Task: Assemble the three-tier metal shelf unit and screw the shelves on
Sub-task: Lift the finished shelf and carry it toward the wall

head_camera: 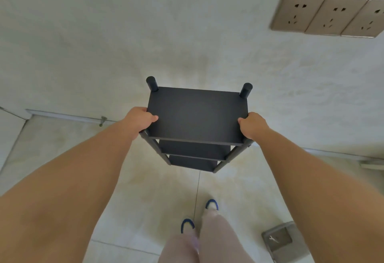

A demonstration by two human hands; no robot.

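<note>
Three sockets point(330, 15) are sitting on the wall point(145, 34) ahead of me; my slippers point(212, 204) are standing on floor tiles point(145, 200).

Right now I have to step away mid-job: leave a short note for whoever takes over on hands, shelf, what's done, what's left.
Left hand grips the left edge of the black three-tier metal shelf unit at its top shelf; right hand grips the right edge.
Unit stands upright over the pale tiled floor, near the white wall; whether its feet touch down is hidden.
Done: all three shelves sit on the posts.
Left: screws can't be seen, so check them.
</note>
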